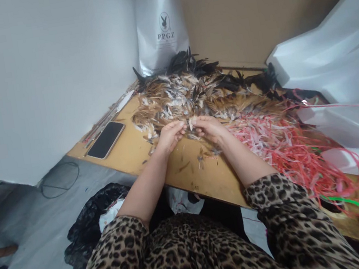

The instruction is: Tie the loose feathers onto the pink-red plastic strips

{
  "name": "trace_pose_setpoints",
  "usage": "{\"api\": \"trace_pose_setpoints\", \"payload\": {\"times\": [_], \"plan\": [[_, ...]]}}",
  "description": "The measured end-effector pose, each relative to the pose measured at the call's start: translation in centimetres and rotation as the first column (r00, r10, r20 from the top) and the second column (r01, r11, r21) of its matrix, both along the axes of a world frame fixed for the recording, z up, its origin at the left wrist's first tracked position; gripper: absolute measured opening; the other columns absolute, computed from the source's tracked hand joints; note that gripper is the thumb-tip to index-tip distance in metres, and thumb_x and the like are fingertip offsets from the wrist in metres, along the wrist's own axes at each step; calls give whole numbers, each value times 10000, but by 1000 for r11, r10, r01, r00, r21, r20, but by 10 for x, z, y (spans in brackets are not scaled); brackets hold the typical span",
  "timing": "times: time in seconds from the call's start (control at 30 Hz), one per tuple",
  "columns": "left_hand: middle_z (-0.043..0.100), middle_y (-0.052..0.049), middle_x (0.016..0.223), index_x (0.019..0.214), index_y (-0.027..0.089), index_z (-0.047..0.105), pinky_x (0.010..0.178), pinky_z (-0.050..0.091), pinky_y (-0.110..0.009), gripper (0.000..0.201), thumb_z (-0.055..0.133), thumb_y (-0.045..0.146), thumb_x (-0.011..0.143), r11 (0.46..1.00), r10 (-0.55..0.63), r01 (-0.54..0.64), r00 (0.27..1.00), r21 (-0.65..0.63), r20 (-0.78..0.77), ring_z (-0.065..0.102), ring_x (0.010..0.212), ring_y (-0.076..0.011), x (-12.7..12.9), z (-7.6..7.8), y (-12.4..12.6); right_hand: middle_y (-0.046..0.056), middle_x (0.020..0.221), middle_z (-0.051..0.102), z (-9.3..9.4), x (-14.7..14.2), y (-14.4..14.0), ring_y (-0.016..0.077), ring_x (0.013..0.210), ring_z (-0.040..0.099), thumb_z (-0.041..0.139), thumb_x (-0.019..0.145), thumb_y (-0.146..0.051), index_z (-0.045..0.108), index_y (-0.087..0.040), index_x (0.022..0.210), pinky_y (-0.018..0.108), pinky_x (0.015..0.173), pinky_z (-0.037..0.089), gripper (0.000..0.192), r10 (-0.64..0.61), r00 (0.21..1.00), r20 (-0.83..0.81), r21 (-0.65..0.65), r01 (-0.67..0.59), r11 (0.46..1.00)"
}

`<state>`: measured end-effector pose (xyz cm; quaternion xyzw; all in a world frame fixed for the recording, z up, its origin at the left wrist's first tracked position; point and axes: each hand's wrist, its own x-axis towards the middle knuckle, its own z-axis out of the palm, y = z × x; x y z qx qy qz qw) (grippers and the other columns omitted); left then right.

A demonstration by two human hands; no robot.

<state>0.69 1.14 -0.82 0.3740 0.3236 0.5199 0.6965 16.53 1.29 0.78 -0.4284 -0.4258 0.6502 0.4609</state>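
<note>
Lettering reading "PPGZ" under a small rabbit-head emblem shows on the white bag (161,28) that stands at the far edge of the wooden table (136,152), against the wall corner. No other writing can be read; the phone (106,139) lying at the far left of the table has a dark, blank screen, and the thin sticks (108,117) beside it are too slim to identify.

Both hands meet at the near edge of the feather pile (187,94), which spreads brown, white and black across the middle and far part of the table. The left hand (170,136) has its fingers curled together, pinching at small feathers, and the right hand (208,129) does likewise, its fingertips just beside those of the left. Exactly what each pinch holds is too small and blurred to make out. A few loose feathers lie on the bare wood near the wrists.

Pink and red plastic strips (282,141) tangle to the right of the pile. White plastic sheeting (332,65) on the right is cut off by the frame. Near left, on the floor, a black bag (87,222) is partly hidden by leopard-print sleeves.
</note>
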Motion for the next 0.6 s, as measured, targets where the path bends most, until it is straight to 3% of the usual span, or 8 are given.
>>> {"api": "trace_pose_setpoints", "payload": {"times": [0.2,0.37,0.6], "plan": [[638,-43,692,777,96,626,403,303,-143,279,694,318,622,994,-71,84,984,73,-163,484,474,-25,4,1,-6,-54,435,446,1,-1,-1,38,391,337,722,555,-339,522,-148,587,180,377,204,278,-83,994,73,139,72,988],[652,-59,704,794,97,629,408,333,-146,297,712,304,598,991,-48,79,964,109,-260,507,475,-38,7,-3,-7,-52,428,455,-1,-5,-3,43,395,349,695,584,-328,538,-148,578,191,407,230,238,-146,977,157,234,107,966],[638,-33,665,768,97,622,403,329,-128,250,709,265,605,996,-45,58,979,63,-197,500,465,-25,5,-4,-5,-54,414,442,1,-11,-8,43,380,335,699,571,-373,523,-151,565,197,399,226,283,-130,977,172,196,95,976]]}}
